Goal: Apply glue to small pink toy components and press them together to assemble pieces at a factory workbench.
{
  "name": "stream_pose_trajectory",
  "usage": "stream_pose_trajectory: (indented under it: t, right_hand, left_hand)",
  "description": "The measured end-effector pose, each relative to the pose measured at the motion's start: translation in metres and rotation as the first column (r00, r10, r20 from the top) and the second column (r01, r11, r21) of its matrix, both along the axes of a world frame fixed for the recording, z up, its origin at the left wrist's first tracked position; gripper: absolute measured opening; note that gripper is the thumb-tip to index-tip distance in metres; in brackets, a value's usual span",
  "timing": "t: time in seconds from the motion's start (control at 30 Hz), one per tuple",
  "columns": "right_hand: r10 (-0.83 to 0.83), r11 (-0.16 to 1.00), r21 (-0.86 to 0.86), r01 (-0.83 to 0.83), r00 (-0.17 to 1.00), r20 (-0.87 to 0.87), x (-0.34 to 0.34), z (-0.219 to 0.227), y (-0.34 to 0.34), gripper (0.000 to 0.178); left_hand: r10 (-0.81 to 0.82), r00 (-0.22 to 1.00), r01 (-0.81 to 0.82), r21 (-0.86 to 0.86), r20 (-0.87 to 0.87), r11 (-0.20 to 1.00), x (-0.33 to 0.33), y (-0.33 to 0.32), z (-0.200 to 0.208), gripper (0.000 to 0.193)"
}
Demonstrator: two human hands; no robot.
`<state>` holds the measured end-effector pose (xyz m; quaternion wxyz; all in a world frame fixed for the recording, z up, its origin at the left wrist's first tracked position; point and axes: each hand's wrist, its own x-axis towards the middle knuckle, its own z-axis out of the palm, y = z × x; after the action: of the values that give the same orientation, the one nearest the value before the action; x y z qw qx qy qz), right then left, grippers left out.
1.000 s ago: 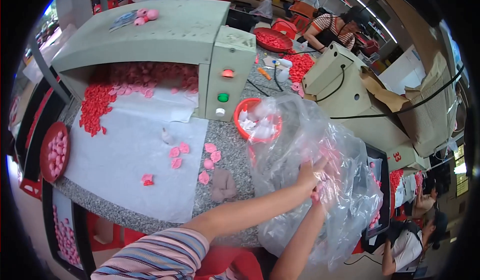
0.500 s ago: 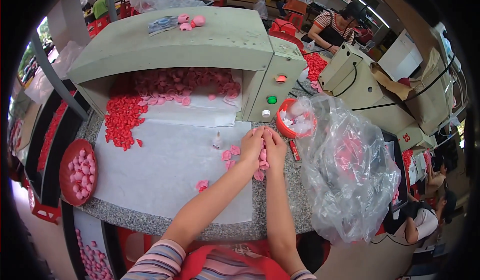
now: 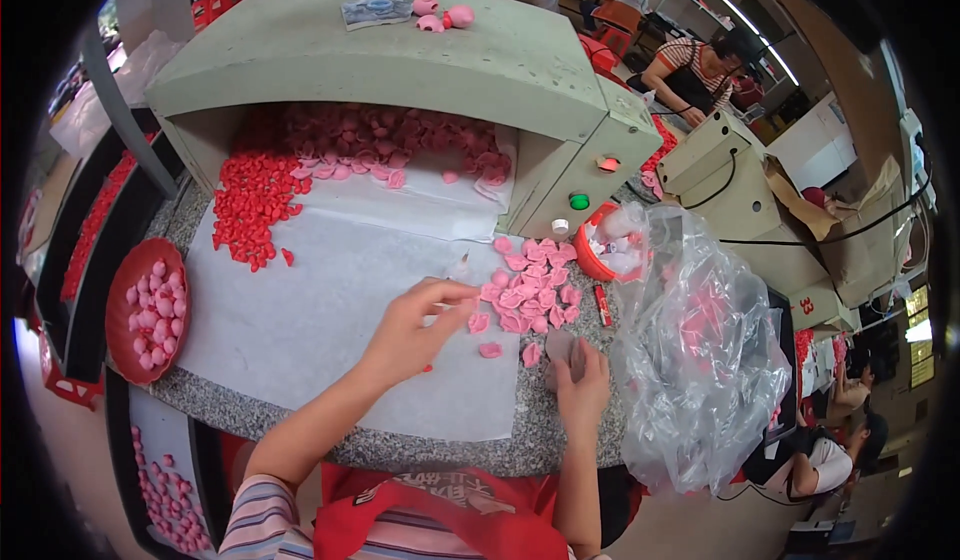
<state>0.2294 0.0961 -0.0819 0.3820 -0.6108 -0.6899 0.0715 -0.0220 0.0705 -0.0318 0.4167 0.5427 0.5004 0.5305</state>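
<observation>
A loose heap of pink petal-shaped pieces (image 3: 530, 285) lies on the right edge of the white paper and on the stone top. My left hand (image 3: 415, 332) is at the left side of this heap, its thumb and forefinger pinched together; what is between them, if anything, is too small to make out. Just below the heap, my right hand (image 3: 582, 385) is closed round a thin grey-brown flat piece (image 3: 561, 348). A small clear bottle with a pointed tip (image 3: 460, 267) stands above my left fingers, partly hidden by them.
A pale green machine (image 3: 380, 55) with an open front holds red pieces (image 3: 250, 205) and pink pieces. On the left is a red basket (image 3: 120, 325) of pink balls. An orange tub (image 3: 590, 245), a red tube (image 3: 602, 305) and a large clear plastic bag (image 3: 690, 360) stand right.
My hands, cupped together over pink pieces before, have come apart. The pink pieces now lie heaped on the table. My right hand has taken hold of the grey-brown flat piece. The view has shifted.
</observation>
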Motion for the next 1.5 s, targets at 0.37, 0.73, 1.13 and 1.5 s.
stream_pose_trajectory:
  t: [0.37,0.73,1.13,1.5]
  right_hand:
    - [0.092,0.995,0.041,-0.096,0.993,0.075,0.016,0.013,-0.006,0.016]
    - [0.419,0.903,-0.066,-0.425,0.904,-0.085,-0.067,0.018,-0.009,0.020]
    - [0.510,0.837,-0.111,-0.536,0.837,-0.196,-0.077,0.018,-0.019,0.021]
    - [0.361,0.932,-0.054,-0.358,0.930,0.072,-0.042,-0.004,0.019,0.019]
  left_hand:
    - [0.360,0.890,-0.403,-0.116,-0.280,0.908,-0.005,-0.074,-0.065,0.024]
    - [0.285,0.822,-0.372,-0.085,-0.492,0.924,-0.004,-0.050,-0.069,0.021]
    - [0.305,0.707,0.051,-0.475,0.638,0.878,-0.012,-0.042,-0.041,0.014]
    - [0.344,0.633,0.065,-0.490,0.694,0.869,-0.023,-0.039,-0.031,0.029]
